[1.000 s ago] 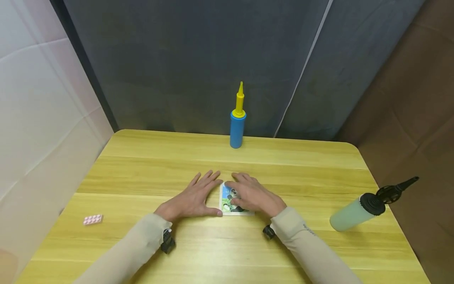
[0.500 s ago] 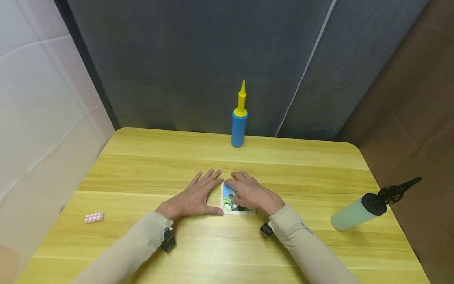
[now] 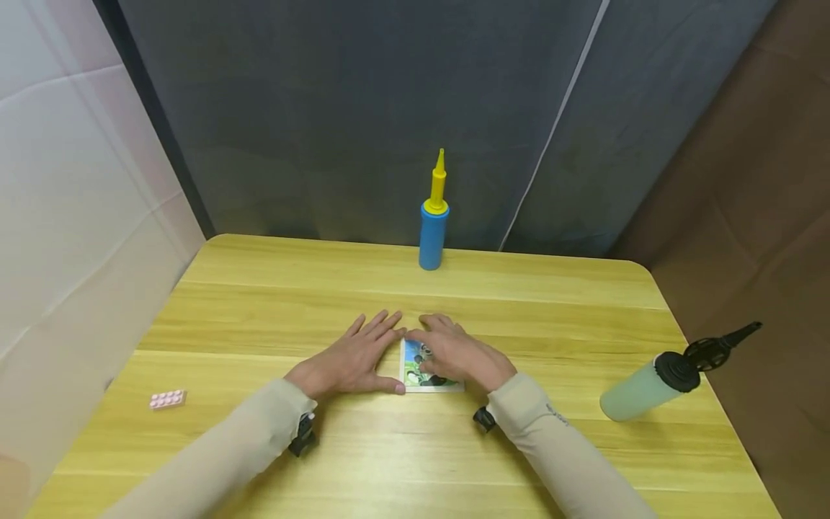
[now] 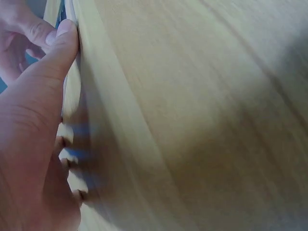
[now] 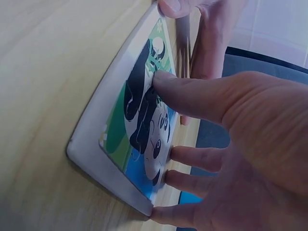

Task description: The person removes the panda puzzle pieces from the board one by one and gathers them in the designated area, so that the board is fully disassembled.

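Observation:
A small panda jigsaw puzzle (image 3: 415, 375) in a white frame lies flat at the middle of the wooden table. Curved seams between its pieces show in the right wrist view, where the panda picture (image 5: 156, 139) fills the frame. My left hand (image 3: 353, 364) rests on the table with fingers spread, its thumb touching the frame's near left corner. From the right, my right hand (image 3: 463, 353) reaches over the puzzle. Its thumb (image 5: 187, 94) presses on the picture, and its other fingers extend to the frame's edges. The right part of the picture is hidden under this hand in the head view.
At the table's back edge stands a blue pump (image 3: 431, 238) with a yellow nozzle. A pale green pump (image 3: 638, 393) with a black top is at the right. On the left lies a pink toy brick (image 3: 168, 399). Dark cloth (image 3: 311, 130) hangs behind the table (image 3: 402, 461).
Both hands keep nearly the same place and pose around the puzzle. Only a slight shift of the head view shows.

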`<state>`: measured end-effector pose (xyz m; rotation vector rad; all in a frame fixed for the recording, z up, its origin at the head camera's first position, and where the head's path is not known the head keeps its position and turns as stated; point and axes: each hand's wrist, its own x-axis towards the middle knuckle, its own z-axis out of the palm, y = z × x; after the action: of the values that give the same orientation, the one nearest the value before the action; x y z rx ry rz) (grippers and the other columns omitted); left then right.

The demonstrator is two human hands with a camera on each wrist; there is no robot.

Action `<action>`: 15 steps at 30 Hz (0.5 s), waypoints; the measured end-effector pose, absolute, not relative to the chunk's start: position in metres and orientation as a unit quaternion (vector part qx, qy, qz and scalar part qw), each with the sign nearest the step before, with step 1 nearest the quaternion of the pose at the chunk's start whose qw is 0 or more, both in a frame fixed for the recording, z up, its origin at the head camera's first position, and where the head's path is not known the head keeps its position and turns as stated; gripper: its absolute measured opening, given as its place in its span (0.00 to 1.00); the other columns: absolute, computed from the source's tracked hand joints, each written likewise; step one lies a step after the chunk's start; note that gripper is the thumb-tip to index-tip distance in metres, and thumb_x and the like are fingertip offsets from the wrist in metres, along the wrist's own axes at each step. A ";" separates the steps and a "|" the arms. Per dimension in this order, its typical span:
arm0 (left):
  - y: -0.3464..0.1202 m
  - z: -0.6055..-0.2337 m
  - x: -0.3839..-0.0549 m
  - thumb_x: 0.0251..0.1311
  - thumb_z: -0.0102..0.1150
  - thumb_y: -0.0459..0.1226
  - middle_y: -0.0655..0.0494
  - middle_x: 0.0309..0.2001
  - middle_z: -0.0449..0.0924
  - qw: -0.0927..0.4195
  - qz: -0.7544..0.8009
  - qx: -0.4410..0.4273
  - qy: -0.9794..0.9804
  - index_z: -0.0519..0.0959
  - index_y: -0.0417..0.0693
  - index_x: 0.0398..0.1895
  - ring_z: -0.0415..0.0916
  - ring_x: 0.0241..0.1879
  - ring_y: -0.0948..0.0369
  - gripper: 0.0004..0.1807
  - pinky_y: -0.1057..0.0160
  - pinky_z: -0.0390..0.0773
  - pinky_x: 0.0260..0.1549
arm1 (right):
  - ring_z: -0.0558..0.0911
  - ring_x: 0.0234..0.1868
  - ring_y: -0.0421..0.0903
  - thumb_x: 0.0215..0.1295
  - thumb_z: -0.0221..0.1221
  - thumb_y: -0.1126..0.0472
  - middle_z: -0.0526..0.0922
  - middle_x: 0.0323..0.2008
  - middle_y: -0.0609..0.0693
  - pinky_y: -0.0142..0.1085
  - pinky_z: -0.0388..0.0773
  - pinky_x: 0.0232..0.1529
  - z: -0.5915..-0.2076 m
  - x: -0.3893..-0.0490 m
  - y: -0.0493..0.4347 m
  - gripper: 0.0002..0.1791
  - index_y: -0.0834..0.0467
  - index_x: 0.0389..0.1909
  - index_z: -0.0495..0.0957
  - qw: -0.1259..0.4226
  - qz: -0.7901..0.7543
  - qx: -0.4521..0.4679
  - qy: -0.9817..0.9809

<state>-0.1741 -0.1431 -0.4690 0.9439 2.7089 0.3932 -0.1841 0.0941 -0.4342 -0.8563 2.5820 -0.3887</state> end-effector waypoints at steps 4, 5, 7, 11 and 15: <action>-0.139 -0.463 -0.174 0.63 0.61 0.72 0.43 0.89 0.42 0.135 0.120 0.320 0.930 0.58 0.48 0.85 0.40 0.88 0.40 0.57 0.30 0.45 0.83 | 0.58 0.85 0.63 0.75 0.66 0.56 0.59 0.83 0.64 0.63 0.62 0.82 -0.432 -0.185 0.094 0.36 0.48 0.80 0.68 0.195 -0.135 -0.305 0.922; -0.137 -0.462 -0.174 0.63 0.60 0.72 0.44 0.89 0.42 0.139 0.113 0.320 0.930 0.57 0.48 0.85 0.40 0.88 0.40 0.57 0.30 0.46 0.83 | 0.58 0.85 0.63 0.75 0.67 0.56 0.59 0.83 0.64 0.64 0.62 0.82 -0.431 -0.186 0.094 0.36 0.48 0.81 0.68 0.196 -0.134 -0.304 0.923; -0.135 -0.459 -0.174 0.63 0.59 0.73 0.44 0.89 0.41 0.149 0.100 0.317 0.931 0.56 0.47 0.86 0.40 0.88 0.41 0.58 0.29 0.47 0.83 | 0.59 0.85 0.63 0.74 0.67 0.56 0.59 0.83 0.64 0.64 0.62 0.82 -0.432 -0.186 0.094 0.36 0.47 0.81 0.67 0.199 -0.131 -0.304 0.923; -0.133 -0.455 -0.170 0.64 0.57 0.73 0.43 0.89 0.39 0.170 0.081 0.309 0.932 0.54 0.45 0.86 0.38 0.88 0.40 0.60 0.29 0.47 0.83 | 0.57 0.85 0.65 0.75 0.67 0.56 0.57 0.84 0.65 0.67 0.60 0.81 -0.433 -0.185 0.093 0.37 0.48 0.81 0.67 0.210 -0.141 -0.307 0.918; -0.133 -0.453 -0.168 0.63 0.59 0.72 0.43 0.89 0.37 0.183 0.087 0.303 0.931 0.52 0.44 0.87 0.36 0.88 0.40 0.61 0.29 0.44 0.83 | 0.57 0.85 0.65 0.75 0.66 0.56 0.58 0.83 0.66 0.69 0.59 0.81 -0.435 -0.184 0.092 0.36 0.50 0.81 0.68 0.204 -0.158 -0.308 0.916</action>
<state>-0.1679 -0.1332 -0.4535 0.8537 2.6265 0.2466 -0.1838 0.0919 -0.4352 -0.8584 2.5550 -0.4420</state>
